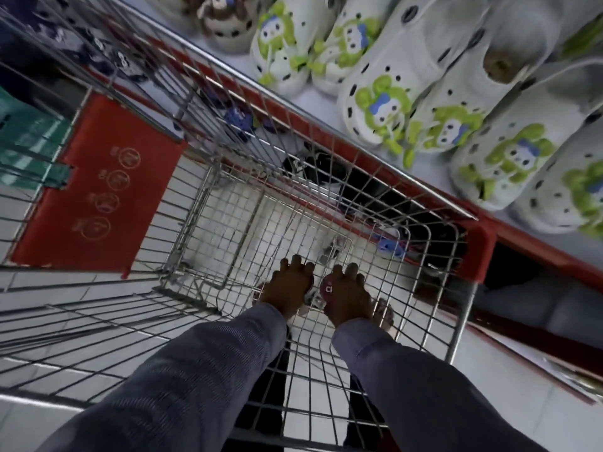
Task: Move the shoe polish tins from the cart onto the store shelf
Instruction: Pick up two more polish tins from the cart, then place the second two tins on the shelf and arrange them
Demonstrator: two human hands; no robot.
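Note:
Both my arms, in blue-grey sleeves, reach down into the wire shopping cart. My left hand lies palm down over something round at the cart floor; what it covers is mostly hidden. My right hand is closed over a dark red shoe polish tin with white lettering showing at its left edge. Another round, brownish tin peeks out to the right of my right wrist. The store shelf runs diagonally along the upper right, its red edge just beyond the cart's rim.
White clogs with green and blue cartoon charms fill the shelf. A red child-seat flap stands at the cart's left end. Lower shelves with dark shoes show through the cart's far wall. White floor tiles lie below.

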